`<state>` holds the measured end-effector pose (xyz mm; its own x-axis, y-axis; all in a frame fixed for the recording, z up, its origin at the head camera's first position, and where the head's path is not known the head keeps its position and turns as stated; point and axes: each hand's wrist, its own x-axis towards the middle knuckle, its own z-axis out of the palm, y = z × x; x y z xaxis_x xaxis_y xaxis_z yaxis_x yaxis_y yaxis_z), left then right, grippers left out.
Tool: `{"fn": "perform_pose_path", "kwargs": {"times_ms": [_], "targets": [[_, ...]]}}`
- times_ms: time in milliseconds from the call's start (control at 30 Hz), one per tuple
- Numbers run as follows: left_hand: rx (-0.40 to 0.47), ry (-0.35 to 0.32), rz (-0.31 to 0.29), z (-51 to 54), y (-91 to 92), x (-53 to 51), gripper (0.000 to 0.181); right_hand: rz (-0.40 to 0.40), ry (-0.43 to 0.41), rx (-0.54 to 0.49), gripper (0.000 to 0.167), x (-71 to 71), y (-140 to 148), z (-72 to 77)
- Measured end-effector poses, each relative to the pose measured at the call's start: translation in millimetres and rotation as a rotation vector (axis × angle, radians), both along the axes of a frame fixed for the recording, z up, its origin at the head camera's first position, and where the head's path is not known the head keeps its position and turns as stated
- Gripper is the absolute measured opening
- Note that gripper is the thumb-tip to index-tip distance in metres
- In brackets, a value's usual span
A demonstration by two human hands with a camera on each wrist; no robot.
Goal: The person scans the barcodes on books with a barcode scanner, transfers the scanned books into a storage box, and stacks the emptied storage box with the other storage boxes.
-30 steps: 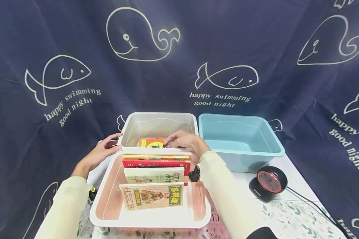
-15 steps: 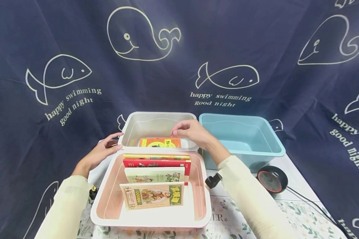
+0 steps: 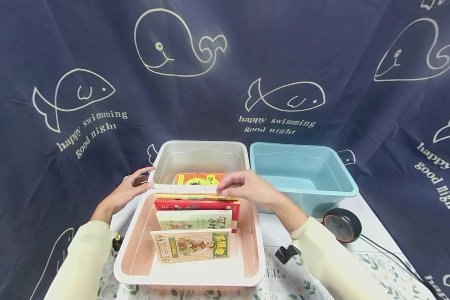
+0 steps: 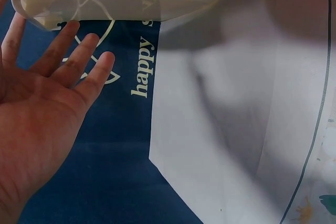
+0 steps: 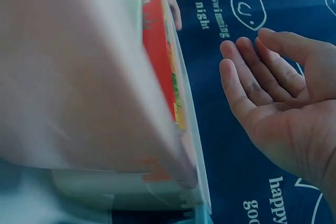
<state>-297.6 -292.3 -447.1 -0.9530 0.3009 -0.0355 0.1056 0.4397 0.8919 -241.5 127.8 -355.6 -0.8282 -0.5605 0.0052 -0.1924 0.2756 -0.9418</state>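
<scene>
My left hand (image 3: 129, 190) rests its spread fingers on the left corner of a grey-white bin (image 3: 200, 146). In the left wrist view its fingers (image 4: 73, 64) reach up to the bin's wall. My right hand (image 3: 249, 188) hovers over the back right of a pink bin (image 3: 255, 250), fingers loosely bent and holding nothing. Below it stand a yellow-edged book (image 3: 187, 196), a red book (image 3: 195, 205), a pale green book (image 3: 191, 221) and a cream picture book (image 3: 191, 246), all upright. An orange book (image 3: 200, 178) shows inside the grey-white bin; its lower part is hidden.
A blue bin (image 3: 303, 171) stands right of the grey-white one. In front of it sits a round black device (image 3: 341, 225) with a cable trailing right. The table has a floral cover (image 3: 375, 271). A dark blue whale-print curtain (image 3: 225, 108) hangs behind.
My right hand has let go of the orange book in the grey-white bin, lifted, and come back toward me over the pink bin. My left hand has stayed at the rim.
</scene>
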Motion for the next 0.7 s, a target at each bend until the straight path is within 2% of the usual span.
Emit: {"fn": "perform_pose_path", "kwargs": {"times_ms": [100, 433, 700], "targets": [[-0.007, -0.001, 0.001, 0.7, 0.2, 1.0, 0.070, 0.033, 0.012, 0.031, 0.020, 7.9, 0.4, -5.9], [-0.008, -0.006, 0.005, -0.2, -1.3, 1.1, 0.072, 0.173, -0.077, 0.042, 0.023, 24.1, -11.8, -32.9], [-0.006, 0.002, 0.002, -1.9, -0.9, -0.1, 0.071, 0.180, -0.100, 0.085, 0.024, 29.8, -26.9, -53.0]]}}
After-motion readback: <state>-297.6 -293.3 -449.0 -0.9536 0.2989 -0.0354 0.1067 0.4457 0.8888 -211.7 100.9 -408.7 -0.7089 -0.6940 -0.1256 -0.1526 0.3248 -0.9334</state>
